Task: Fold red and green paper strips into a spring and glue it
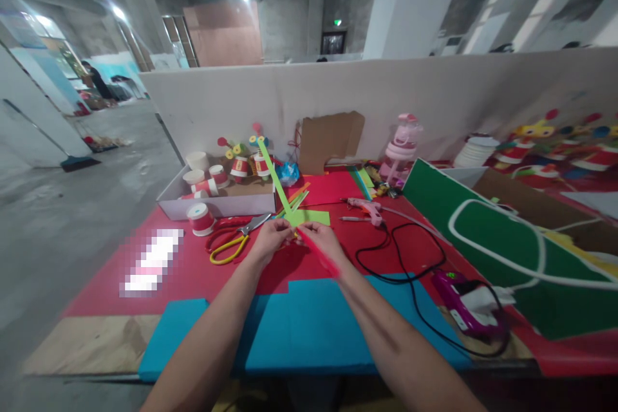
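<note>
My left hand (273, 238) and my right hand (322, 239) meet over the middle of the table, fingertips pinched close together. From between them a long light-green paper strip (276, 181) rises away from me, slanting left. A red paper strip (321, 254) runs back toward me along my right hand and wrist. Both strips come together at the fingertips, where the join is partly hidden. Just beyond the fingers lies a light-green paper sheet (316, 217). Left of my left hand are scissors with yellow handles (230, 250).
A white box (226, 207) with paper cups stands at left, a red-and-white cup (200, 219) before it. To the right lie a pink glue gun (367, 210), its black cable (394, 251) and a purple power strip (466, 302). A green board (502, 251) leans at far right.
</note>
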Available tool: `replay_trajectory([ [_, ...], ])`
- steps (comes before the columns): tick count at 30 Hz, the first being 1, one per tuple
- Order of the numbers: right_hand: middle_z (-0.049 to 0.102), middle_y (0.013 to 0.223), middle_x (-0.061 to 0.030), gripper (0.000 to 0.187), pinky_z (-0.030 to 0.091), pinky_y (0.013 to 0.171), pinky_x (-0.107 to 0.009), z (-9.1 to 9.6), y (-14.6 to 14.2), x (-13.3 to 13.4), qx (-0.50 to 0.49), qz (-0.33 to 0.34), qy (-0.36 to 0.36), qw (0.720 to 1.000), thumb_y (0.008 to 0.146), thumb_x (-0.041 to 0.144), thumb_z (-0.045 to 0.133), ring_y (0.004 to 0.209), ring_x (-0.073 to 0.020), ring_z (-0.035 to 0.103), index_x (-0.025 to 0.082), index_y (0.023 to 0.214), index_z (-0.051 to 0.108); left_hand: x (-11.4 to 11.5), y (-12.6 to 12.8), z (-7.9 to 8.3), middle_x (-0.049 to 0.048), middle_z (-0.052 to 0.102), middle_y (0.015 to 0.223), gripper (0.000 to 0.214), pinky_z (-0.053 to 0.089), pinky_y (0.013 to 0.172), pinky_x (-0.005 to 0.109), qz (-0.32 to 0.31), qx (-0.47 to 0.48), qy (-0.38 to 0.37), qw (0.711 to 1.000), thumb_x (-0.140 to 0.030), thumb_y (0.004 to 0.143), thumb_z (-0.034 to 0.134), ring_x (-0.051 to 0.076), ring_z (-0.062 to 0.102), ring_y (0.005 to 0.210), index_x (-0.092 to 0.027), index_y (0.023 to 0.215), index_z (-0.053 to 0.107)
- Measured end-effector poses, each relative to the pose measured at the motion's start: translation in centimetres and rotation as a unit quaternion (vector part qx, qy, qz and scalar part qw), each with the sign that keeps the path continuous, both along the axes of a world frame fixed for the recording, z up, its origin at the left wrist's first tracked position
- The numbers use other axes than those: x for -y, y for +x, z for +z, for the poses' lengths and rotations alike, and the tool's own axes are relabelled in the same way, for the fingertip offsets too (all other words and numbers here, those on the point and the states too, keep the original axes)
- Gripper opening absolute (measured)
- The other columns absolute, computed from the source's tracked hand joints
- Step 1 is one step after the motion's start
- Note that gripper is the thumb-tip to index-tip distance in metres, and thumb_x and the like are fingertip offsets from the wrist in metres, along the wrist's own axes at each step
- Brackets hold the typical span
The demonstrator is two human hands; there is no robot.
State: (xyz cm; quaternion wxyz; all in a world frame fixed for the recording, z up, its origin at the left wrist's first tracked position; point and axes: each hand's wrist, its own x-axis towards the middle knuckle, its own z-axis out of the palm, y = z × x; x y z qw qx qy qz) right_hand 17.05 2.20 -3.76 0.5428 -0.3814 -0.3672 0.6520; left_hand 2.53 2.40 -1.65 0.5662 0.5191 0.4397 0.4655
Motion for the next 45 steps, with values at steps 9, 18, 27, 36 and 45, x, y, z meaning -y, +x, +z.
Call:
replay_trajectory([
  [9,0.064,0.058,0.0007,0.037,0.055,0.061,-0.027,0.5,-0.3,-0.2,0.025,-0.07,0.049,0.996,0.055,0.043,0.079,0.055,-0.0118,0.06,0.015,0.072,0.063,1.2,0.5,1.0,0.0007,0.064,0.069,0.04,0.043,0.056,0.021,-0.016,0.061,-0.02,0.998,-0.029,0.057,0.08,0.011,0.059,0.059,-0.015,0.089,0.06],
  [18,0.064,0.061,0.0013,0.038,0.055,0.064,-0.027,1.2,-0.3,0.6,0.029,-0.023,0.031,0.999,0.053,0.041,0.081,0.058,-0.0114,0.061,0.016,0.075,0.063,0.5,0.4,0.5,-0.002,0.056,0.055,0.025,0.037,0.049,0.019,0.045,0.022,0.017,0.999,-0.035,0.065,0.073,0.009,0.051,0.05,-0.015,0.07,0.058],
  [27,0.063,0.059,0.0012,0.037,0.055,0.063,-0.027,0.8,-0.3,0.4,0.014,-0.037,0.009,0.999,0.052,0.042,0.081,0.057,-0.0109,0.059,0.015,0.074,0.068,0.7,0.4,0.5,-0.0033,0.054,0.054,0.028,0.034,0.048,0.019,0.04,0.005,0.011,0.999,-0.038,0.065,0.073,0.008,0.049,0.049,-0.017,0.071,0.055],
  [36,0.062,0.057,0.0015,0.039,0.054,0.062,-0.028,0.9,-0.4,0.3,0.02,-0.046,0.027,0.998,0.052,0.045,0.081,0.055,-0.0113,0.058,0.015,0.073,0.065,0.8,0.6,0.7,-0.0038,0.054,0.053,0.032,0.035,0.049,0.02,0.033,0.038,-0.015,0.999,-0.039,0.062,0.075,0.009,0.049,0.048,-0.017,0.07,0.054],
  [45,0.064,0.06,0.001,0.043,0.054,0.062,-0.029,1.1,-0.2,0.3,0.028,-0.036,0.026,0.999,0.048,0.044,0.082,0.056,-0.0122,0.059,0.015,0.074,0.064,0.4,0.3,0.4,-0.0006,0.057,0.056,0.034,0.037,0.052,0.021,0.012,0.035,0.006,0.999,-0.042,0.063,0.075,0.009,0.05,0.051,-0.013,0.07,0.058],
])
